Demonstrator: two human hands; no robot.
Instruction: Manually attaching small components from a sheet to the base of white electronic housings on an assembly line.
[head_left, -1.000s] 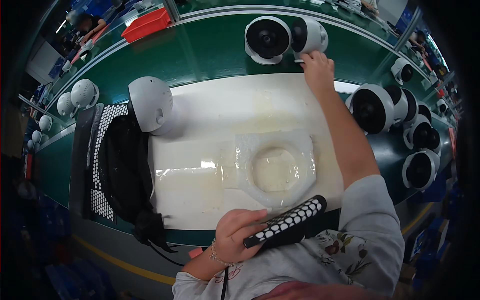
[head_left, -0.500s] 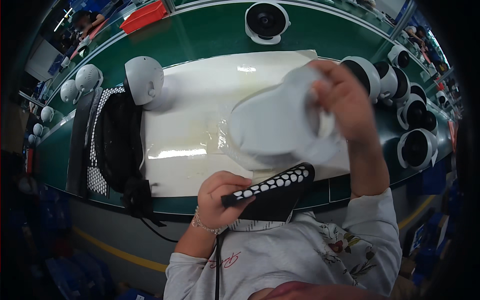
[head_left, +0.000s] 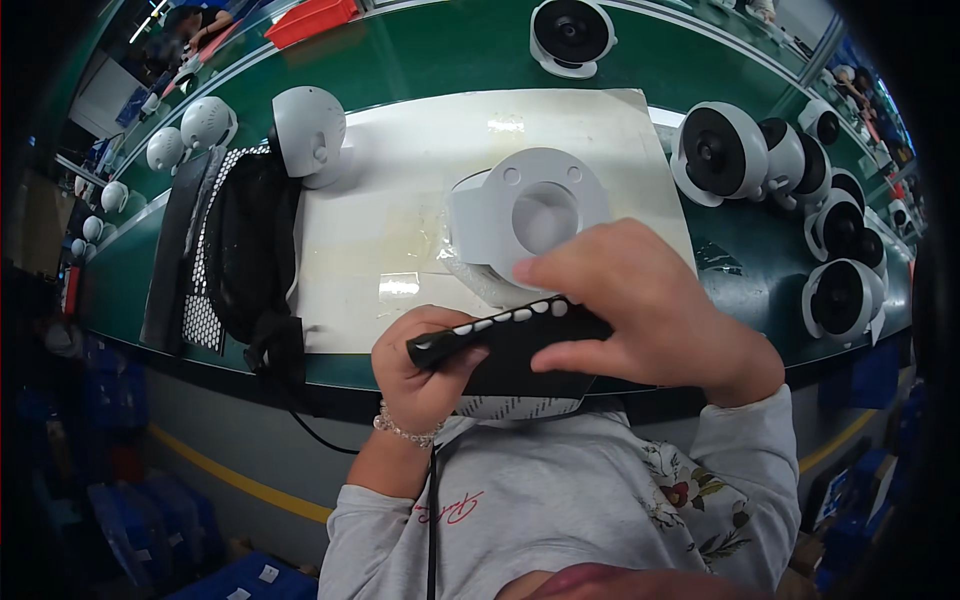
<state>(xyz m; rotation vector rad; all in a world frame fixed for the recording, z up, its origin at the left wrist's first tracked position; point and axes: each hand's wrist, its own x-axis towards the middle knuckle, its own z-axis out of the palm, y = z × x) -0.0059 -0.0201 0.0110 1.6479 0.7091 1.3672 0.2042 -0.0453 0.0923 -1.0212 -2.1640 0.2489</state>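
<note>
My left hand (head_left: 425,365) grips a black sheet (head_left: 530,365) at its left end, fingers wrapped around it. A row of white round pads runs along the sheet's bent upper edge. My right hand (head_left: 640,310) is over the sheet's right end, thumb and fingers apart, with the thumb in front of the black face and the fingertips beyond the edge. Just past them stands a white plastic housing (head_left: 470,225) with a flat round base, a large central opening and two small round recesses. It rests on clear plastic wrap on the pale mat (head_left: 370,240).
A white fan-like unit (head_left: 310,135) and a black pouch (head_left: 245,245) lie left, beside dotted black sheets (head_left: 205,315). Several white units with black fronts (head_left: 720,155) line the right side; another (head_left: 570,38) stands at the back. A red tray (head_left: 310,20) sits far left.
My right hand has let go of the white housing and come down to the black sheet. The housing now stands on the mat with its base facing me. My left hand keeps the sheet.
</note>
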